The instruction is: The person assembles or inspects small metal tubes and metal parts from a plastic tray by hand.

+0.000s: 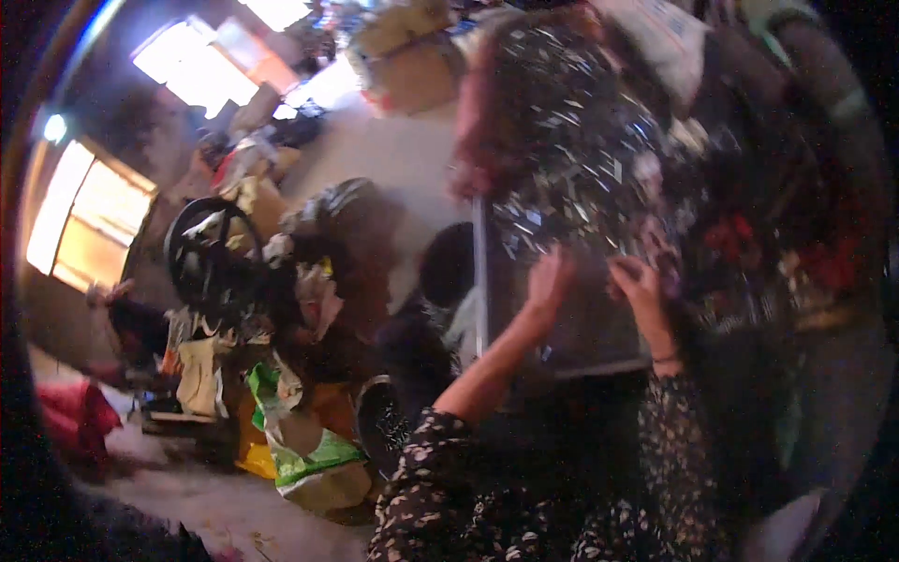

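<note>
My two hands are over a dark tray-like work surface [590, 332] with a pale left edge. Small shiny, pale pieces [524, 223] are scattered across its far part; motion smears them, and their kind cannot be told. My left hand [551, 276] reaches in near these pieces, its fingers blurred. To its right, my right hand [639, 281] has thumb and forefinger brought together in a pinch. Whatever sits between those fingertips is too small to make out. Dark sleeves with a pale pattern cover my upper forearms.
Another person's hand [468, 178] is at the surface's far left corner. A black spoked wheel [213, 248] stands at the left, near a green and white sack [304, 450]. A dark round container [382, 426] sits beside my left arm. Cardboard boxes [412, 75] lie farther back.
</note>
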`<state>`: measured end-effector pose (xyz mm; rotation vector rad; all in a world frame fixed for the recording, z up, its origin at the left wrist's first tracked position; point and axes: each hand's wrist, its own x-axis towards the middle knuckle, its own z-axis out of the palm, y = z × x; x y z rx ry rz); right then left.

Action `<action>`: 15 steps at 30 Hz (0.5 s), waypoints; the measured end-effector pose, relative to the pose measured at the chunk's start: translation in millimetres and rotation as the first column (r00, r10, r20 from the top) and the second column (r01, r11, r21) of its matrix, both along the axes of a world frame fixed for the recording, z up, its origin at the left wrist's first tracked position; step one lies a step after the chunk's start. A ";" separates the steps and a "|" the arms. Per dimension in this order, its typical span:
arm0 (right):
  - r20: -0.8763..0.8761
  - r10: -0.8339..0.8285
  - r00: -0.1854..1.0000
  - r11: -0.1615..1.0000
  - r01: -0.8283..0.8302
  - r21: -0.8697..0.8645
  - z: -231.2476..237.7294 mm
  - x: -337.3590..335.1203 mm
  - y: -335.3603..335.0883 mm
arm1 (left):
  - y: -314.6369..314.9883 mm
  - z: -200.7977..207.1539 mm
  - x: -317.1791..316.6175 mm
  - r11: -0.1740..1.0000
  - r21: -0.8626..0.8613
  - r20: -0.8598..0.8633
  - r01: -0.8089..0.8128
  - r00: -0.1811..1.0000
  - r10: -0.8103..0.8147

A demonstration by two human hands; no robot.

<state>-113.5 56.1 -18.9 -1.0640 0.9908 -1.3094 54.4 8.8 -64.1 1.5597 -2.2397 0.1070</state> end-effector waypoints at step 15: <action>-0.058 -0.029 0.998 1.000 0.029 0.010 -2.2 -4.2 -0.5 | -4.8 20.6 -22.7 0.955 0.296 -0.049 0.029 0.999 -0.015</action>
